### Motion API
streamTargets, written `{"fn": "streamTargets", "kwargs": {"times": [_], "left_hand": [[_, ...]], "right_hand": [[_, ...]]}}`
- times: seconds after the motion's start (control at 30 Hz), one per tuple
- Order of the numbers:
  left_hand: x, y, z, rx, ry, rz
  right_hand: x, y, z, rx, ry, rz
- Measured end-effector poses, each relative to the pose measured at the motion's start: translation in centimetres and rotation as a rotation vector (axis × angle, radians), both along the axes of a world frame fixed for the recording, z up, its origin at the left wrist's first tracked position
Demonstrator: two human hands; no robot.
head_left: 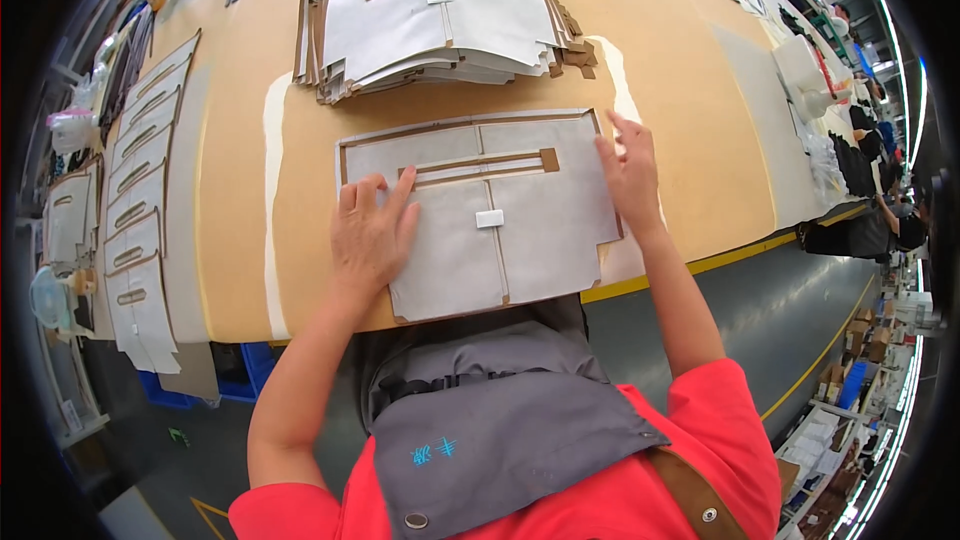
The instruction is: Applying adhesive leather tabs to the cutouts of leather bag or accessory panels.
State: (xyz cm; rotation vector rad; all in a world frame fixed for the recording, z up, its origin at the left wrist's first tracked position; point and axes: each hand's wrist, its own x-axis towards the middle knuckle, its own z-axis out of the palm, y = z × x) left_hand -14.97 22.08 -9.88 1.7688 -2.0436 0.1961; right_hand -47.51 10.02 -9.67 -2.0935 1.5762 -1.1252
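A flat light-grey bag panel (550, 240) with brown edges lies on the table in front of me. A long brown-bordered strip (480, 168) crosses its upper part, a seam runs down its middle, and a small white tab (489, 219) sits near the centre. My left hand (372, 240) rests on the panel's left side, thumb and fingers apart, with a fingertip at the strip's left end. Along the right edge, my right hand (630, 175) has its fingers apart; whether they touch the edge is hard to tell.
Beyond the panel stands a thick stack of similar panels (400, 30). More panels (140, 180) overlap in a row at the left. A white container (800, 65) stands at the far right of the tan table (690, 120). Another person (870, 230) is in the right background.
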Motion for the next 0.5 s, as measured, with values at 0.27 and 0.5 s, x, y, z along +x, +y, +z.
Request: {"fn": "streamTargets", "kwargs": {"times": [0.27,0.5], "left_hand": [[0.8,-0.3,-1.1,-0.027,0.158,-0.011],[2.0,1.4,-0.9,-0.057,1.421,0.224]], "right_hand": [[-1.2,-2.7,0.7,0.564,-0.234,0.065],[0.5,3.2,6.9,0.264,-0.497,0.269]]}}
